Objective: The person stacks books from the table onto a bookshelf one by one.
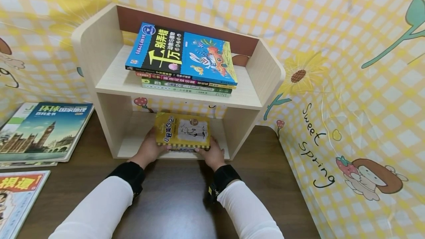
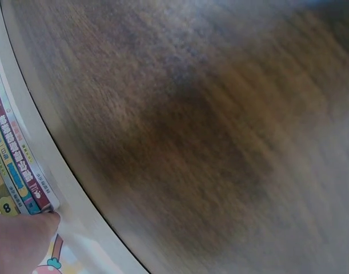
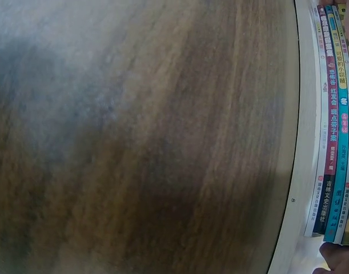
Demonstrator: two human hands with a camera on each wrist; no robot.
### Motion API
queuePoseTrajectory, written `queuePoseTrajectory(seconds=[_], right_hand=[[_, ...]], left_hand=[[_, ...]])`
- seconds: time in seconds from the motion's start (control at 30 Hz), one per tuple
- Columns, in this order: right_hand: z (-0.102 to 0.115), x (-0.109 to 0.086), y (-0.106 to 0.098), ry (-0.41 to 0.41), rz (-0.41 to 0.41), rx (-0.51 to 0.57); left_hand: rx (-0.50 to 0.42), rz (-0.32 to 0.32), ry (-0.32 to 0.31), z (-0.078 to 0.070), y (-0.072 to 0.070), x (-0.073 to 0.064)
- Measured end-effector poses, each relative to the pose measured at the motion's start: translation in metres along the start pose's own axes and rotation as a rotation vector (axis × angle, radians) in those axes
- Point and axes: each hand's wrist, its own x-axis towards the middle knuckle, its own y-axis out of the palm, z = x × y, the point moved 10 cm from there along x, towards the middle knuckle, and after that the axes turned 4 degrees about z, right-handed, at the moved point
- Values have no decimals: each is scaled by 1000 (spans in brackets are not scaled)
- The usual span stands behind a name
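Note:
A small stack of books, topped by a yellow book (image 1: 182, 130) with a drawn figure on its cover, lies in the lower compartment of a pale wooden bookshelf (image 1: 270, 73). My left hand (image 1: 150, 148) grips the left end of this stack, and my right hand (image 1: 214, 154) holds the right end. Both thumbs show near the front. Coloured spines of thin books (image 2: 17, 154) line up under the left thumb in the left wrist view. In the right wrist view the same spines (image 3: 333, 131) lie just behind the shelf's front edge, with fingertips at the stack's end.
Another pile, with a blue and black book (image 1: 186, 52) on top, fills the middle of the upper shelf. Left of the bookshelf, magazines (image 1: 46, 132) and a booklet (image 1: 23, 198) lie on the dark wooden table (image 1: 172, 202). Yellow checked cloth (image 1: 332, 84) hangs behind and to the right.

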Motion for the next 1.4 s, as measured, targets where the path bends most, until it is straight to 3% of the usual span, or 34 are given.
queuePoseTrajectory(seconds=[0.23, 0.47, 0.67, 0.9, 1.13, 1.27, 1.4], right_hand=[[-1, -13, 3, 20, 20, 36], [1, -31, 2, -36, 50, 87], [-6, -58, 5, 12, 108, 98], [2, -94, 13, -22, 151, 111], [9, -126, 26, -48, 195, 106], [21, -143, 33, -68, 243, 125], [31, -158, 41, -76, 304, 156]], left_hand=[[-7, -27, 46, 3, -3, -11], [16, -5, 12, 12, -5, -18], [63, 51, -33, 23, -7, -32], [90, 50, -36, 32, -12, -62], [113, 16, -57, 46, -18, -103], [123, -14, -65, 48, -36, -124], [147, -45, -76, 51, -64, -137]])
